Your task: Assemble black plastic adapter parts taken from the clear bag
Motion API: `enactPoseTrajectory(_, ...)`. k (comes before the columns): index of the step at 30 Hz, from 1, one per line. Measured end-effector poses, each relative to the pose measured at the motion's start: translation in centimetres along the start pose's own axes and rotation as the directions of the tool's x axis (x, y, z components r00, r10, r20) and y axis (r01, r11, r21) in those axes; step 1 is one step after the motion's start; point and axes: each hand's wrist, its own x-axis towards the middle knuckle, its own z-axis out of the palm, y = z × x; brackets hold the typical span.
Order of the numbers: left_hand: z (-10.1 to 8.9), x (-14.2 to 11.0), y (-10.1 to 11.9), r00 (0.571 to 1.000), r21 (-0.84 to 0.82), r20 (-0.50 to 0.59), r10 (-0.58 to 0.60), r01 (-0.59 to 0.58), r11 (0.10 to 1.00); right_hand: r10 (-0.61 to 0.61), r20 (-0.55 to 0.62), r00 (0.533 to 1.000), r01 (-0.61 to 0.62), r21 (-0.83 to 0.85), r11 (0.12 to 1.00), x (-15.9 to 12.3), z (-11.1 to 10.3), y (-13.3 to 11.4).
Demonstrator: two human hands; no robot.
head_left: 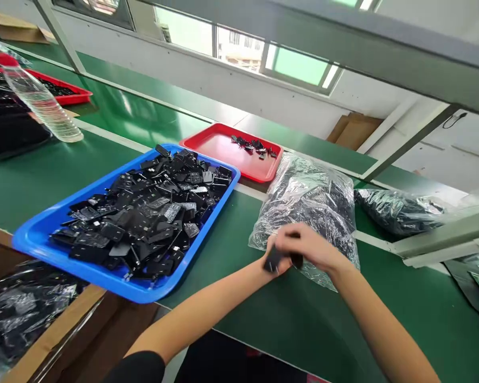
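Note:
Over the front edge of the clear plastic bag (309, 197), my two hands meet around a small flat black plastic part (273, 259). My left hand (282, 266) is closed on it from below, its fingers largely covered. From above, my right hand (305, 246) bends its fingers over the part and grips at its upper end. Motion smears both hands a little, so exact finger contact is hard to see. A second dark patch shows under the right hand; what it is cannot be made out. The bag is full of dark pieces.
Left stands a blue tray (191, 259) heaped with black plastic parts. Behind it, a red tray (219, 139) holds several small black pieces. A water bottle (43, 101) leans farther left. Another filled bag (399, 210) lies right, near a metal shelf post (411, 141). An open carton (64, 330) sits below.

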Motion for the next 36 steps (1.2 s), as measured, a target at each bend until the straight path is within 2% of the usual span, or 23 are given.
enactPoseTrajectory(1,-0.1,0.0,0.0,1.0,0.084,-0.006,0.009,-0.008,0.996,-0.059,-0.214,0.975,0.09,0.138,0.986,1.5,-0.1,-1.2)
enactPoseTrajectory(2,-0.1,0.0,-0.1,1.0,0.128,-0.003,0.023,-0.022,0.992,-0.087,-0.402,0.911,0.203,0.256,0.945,2.9,-0.1,-2.2)
enactPoseTrajectory(3,-0.2,0.0,-0.2,0.999,0.12,0.009,0.04,-0.041,0.992,-0.083,-0.536,0.84,0.311,0.351,0.883,4.1,-0.2,-2.9)
enactPoseTrajectory(4,-0.3,0.0,-0.2,0.998,0.051,0.026,0.059,-0.06,0.997,-0.06,-0.609,0.791,0.39,0.425,0.817,4.9,-0.2,-3.3)
enactPoseTrajectory(5,-0.4,0.0,-0.3,0.997,-0.029,0.042,0.072,-0.071,0.997,-0.036,-0.64,0.768,0.437,0.482,0.759,5.3,-0.2,-3.3)
enactPoseTrajectory(7,-0.5,0.1,-0.5,0.996,-0.129,0.056,0.068,-0.06,0.99,0.013,-0.622,0.783,0.444,0.573,0.689,5.1,0.0,-2.6)
enactPoseTrajectory(11,-0.7,0.4,-0.7,0.996,-0.243,0.088,0.024,-0.002,0.97,0.174,-0.501,0.848,0.3,0.724,0.621,2.3,-0.6,0.9)
enactPoseTrajectory(15,-0.9,0.4,-0.5,0.986,-0.261,0.153,-0.065,0.103,0.96,0.265,-0.432,0.862,0.193,0.764,0.615,-1.8,-2.7,3.9)
enactPoseTrajectory(16,-0.9,0.3,-0.5,0.981,-0.252,0.17,-0.092,0.133,0.959,0.253,-0.429,0.867,0.181,0.744,0.643,-2.9,-3.1,4.4)
enactPoseTrajectory(18,-0.8,0.1,-0.7,0.969,-0.227,0.203,-0.14,0.185,0.956,0.205,-0.378,0.903,0.1,0.648,0.755,-5.1,-3.7,5.3)
enactPoseTrajectory(20,-0.7,-0.3,-1.1,0.956,-0.196,0.229,-0.182,0.228,0.954,0.192,-0.297,0.935,-0.052,0.421,0.906,-6.8,-4.0,6.1)
enactPoseTrajectory(21,-0.6,-0.4,-1.3,0.948,-0.172,0.238,-0.21,0.254,0.952,0.198,-0.309,0.93,-0.117,0.264,0.958,-7.3,-4.1,6.5)
enactPoseTrajectory(22,-0.5,-0.6,-1.6,0.938,-0.142,0.246,-0.244,0.284,0.948,0.196,-0.378,0.905,-0.162,0.121,0.979,-7.8,-4.3,6.9)
enactPoseTrajectory(24,-0.2,-0.9,-2.2,0.913,-0.078,0.251,-0.321,0.349,0.934,0.118,-0.584,0.803,-0.19,-0.064,0.98,-8.1,-4.6,7.5)
enactPoseTrajectory(25,-0.1,-1.1,-2.5,0.9,-0.05,0.251,-0.357,0.38,0.923,0.067,-0.664,0.745,-0.184,-0.108,0.977,-8.2,-4.8,7.9)
enactPoseTrajectory(26,0.1,-1.2,-2.6,0.889,-0.028,0.25,-0.384,0.403,0.915,0.032,-0.706,0.708,-0.174,-0.13,0.976,-8.1,-4.9,8.2)
enactPoseTrajectory(27,0.2,-1.4,-2.8,0.881,-0.011,0.248,-0.402,0.417,0.909,0.018,-0.712,0.702,-0.164,-0.138,0.977,-8.1,-5.0,8.6)
enactPoseTrajectory(29,0.5,-1.5,-2.9,0.881,0.0,0.238,-0.408,0.42,0.907,-0.015,-0.681,0.733,-0.145,-0.177,0.973,-8.1,-4.7,9.4)
enactPoseTrajectory(31,0.8,-1.6,-2.9,0.898,-0.017,0.208,-0.388,0.399,0.917,-0.118,-0.663,0.739,-0.111,-0.293,0.95,-8.1,-4.1,10.2)
enactPoseTrajectory(34,1.1,-1.7,-2.8,0.92,-0.072,0.16,-0.358,0.373,0.925,-0.302,-0.671,0.677,-0.054,-0.454,0.889,-8.4,-3.1,11.1)
enactPoseTrajectory(36,1.2,-1.7,-2.8,0.925,-0.115,0.152,-0.348,0.366,0.923,-0.363,-0.673,0.644,-0.033,-0.499,0.866,-8.7,-2.8,11.5)
